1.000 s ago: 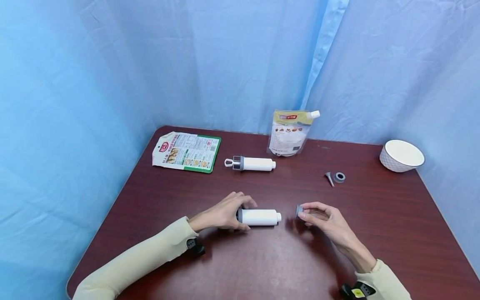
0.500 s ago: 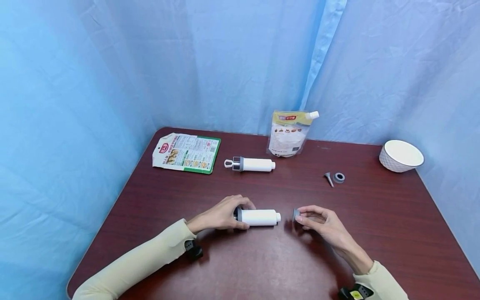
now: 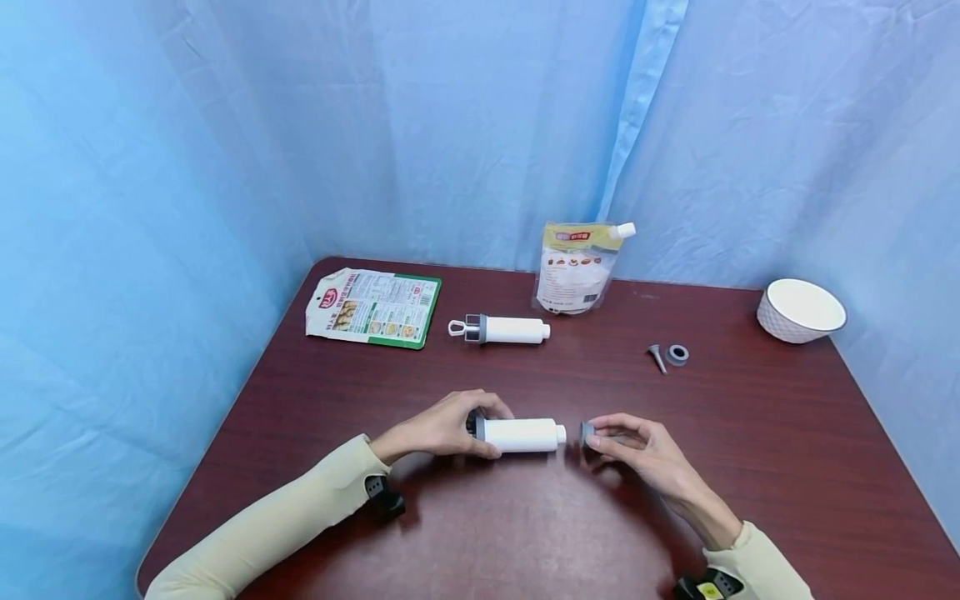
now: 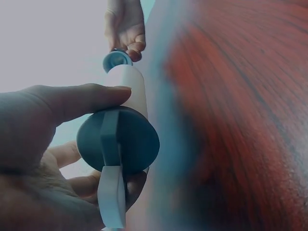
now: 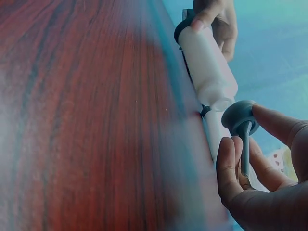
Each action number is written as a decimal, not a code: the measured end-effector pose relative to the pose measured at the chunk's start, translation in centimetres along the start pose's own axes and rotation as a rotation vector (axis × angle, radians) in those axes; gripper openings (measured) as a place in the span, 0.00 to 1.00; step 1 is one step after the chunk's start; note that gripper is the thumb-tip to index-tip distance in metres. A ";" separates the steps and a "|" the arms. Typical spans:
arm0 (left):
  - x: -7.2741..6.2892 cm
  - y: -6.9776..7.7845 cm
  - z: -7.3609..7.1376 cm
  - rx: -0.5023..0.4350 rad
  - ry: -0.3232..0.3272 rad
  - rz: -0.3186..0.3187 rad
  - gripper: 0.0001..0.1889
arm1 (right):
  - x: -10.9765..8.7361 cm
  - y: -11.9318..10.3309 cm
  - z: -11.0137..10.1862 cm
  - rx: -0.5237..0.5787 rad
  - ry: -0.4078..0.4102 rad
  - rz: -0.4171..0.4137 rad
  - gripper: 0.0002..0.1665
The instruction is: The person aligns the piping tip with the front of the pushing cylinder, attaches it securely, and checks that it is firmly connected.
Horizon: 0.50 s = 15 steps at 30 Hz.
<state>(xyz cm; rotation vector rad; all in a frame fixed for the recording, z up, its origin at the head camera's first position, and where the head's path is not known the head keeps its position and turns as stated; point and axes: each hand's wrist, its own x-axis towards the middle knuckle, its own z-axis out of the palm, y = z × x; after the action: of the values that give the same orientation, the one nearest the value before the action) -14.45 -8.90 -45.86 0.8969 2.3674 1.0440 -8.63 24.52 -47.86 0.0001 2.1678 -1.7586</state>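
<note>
White-barrelled syringe [image 3: 521, 435] stretches level in front of the person at the table [image 3: 517, 525]; the left hand [image 3: 448, 427] curls thumb and fingers round its grey-collared end, while the right hand [image 3: 647, 450] pinches a grey nozzle [image 5: 239, 117] just beside its narrow tip.

Your left hand [image 3: 447, 427] grips a white, syringe-like tube [image 3: 521, 435] around its dark grey collar end. It runs sideways, handle end left, narrow bare white tip pointing right. Just to the right of that tip, not touching it, your right hand [image 3: 654, 458] pinches a grey nozzle [image 3: 587, 433], wide round end facing left, thin spout running right, toward your palm.
</note>
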 end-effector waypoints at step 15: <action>0.1 0.8 0.1 -0.020 0.005 0.025 0.22 | 0.0 0.1 0.5 -0.019 -0.018 -0.024 0.26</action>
<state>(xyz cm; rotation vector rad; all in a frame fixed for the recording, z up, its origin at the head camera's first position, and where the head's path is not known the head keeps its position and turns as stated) -14.19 -8.34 -45.37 0.9195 2.3514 1.0783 -8.47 24.09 -48.03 -0.0467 2.1798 -1.7446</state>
